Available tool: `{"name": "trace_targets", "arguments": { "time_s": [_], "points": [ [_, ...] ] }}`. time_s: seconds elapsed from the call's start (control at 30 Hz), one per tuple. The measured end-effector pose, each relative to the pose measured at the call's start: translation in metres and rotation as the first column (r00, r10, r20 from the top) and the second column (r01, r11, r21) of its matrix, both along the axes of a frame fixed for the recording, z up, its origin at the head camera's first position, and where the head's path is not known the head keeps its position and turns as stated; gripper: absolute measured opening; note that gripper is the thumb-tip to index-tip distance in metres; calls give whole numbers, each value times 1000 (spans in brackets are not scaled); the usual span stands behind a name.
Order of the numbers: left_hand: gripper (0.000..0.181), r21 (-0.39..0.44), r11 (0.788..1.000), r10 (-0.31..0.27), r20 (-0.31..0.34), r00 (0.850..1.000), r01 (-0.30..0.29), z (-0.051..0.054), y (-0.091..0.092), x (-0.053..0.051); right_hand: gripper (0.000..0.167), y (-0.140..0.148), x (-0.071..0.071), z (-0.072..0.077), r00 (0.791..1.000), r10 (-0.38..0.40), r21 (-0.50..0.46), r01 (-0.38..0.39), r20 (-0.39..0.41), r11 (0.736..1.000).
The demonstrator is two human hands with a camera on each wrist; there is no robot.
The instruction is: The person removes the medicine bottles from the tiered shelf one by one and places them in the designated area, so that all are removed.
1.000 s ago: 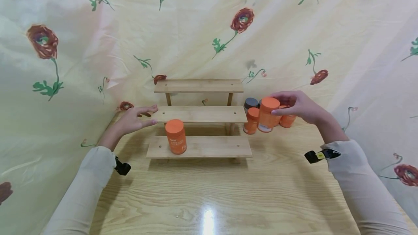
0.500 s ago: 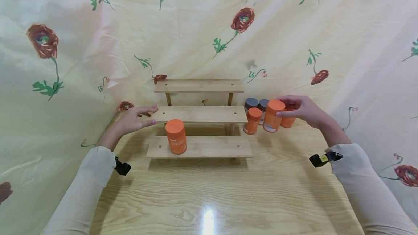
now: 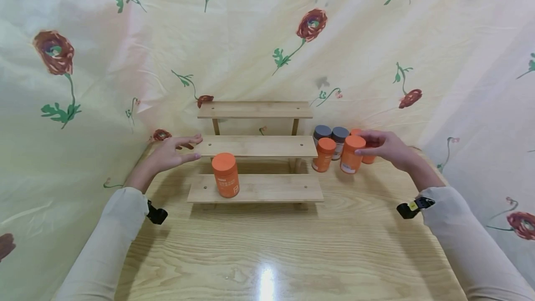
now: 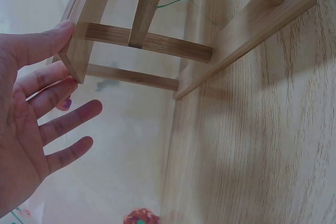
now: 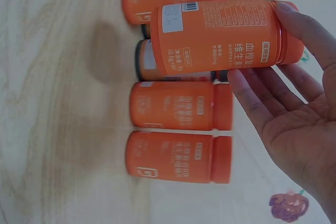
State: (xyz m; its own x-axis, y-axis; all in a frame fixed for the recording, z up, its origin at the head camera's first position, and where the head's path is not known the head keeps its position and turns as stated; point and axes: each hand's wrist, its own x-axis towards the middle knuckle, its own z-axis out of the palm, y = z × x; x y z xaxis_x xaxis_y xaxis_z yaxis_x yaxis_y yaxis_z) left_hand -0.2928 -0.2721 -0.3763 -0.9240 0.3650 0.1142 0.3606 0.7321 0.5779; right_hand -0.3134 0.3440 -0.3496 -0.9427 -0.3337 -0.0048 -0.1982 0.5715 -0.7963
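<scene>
A stepped wooden shelf [image 3: 257,146] with three tiers stands on the table. At the left end of its middle tier, my left hand [image 3: 170,153] pinches the board between thumb and forefinger, the other fingers spread loosely in the left wrist view. My right hand [image 3: 388,148] grips an orange jar [image 3: 351,159] by its lid, to the right of the shelf. The right wrist view has that jar [image 5: 215,35] in front of other jars, its label facing the camera. One more orange jar [image 3: 225,178] stands upright on the bottom tier, left of centre.
Beside the shelf's right end stand a small orange jar [image 3: 323,157], two dark-lidded jars [image 3: 339,134] and further orange jars [image 5: 178,157], partly hidden by the right hand. A floral cloth [image 3: 251,36] hangs behind. Wood-grain tabletop [image 3: 234,245] stretches out in front.
My right hand has moved rightward and down with the orange jar, bringing the second dark-lidded jar into fuller view. The left hand and the jar on the bottom tier stay put.
</scene>
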Motion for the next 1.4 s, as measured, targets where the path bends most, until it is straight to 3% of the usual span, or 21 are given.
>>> {"name": "trace_targets", "arguments": {
  "time_s": [0.53,1.03,1.4],
  "points": [
    [63,8,1000,-7,-12,1000,7,2,0,0,59,2,-5,-25,1000,17,8,-17,1,1000],
    [64,8,1000,-7,-12,1000,8,0,0,0,60,-5,-3,-34,1000,-26,57,26,2,998],
    [64,9,1000,-2,-5,1000,2,1,0,1,61,-7,-10,-42,997,-74,8,74,18,997]
  ]
}}
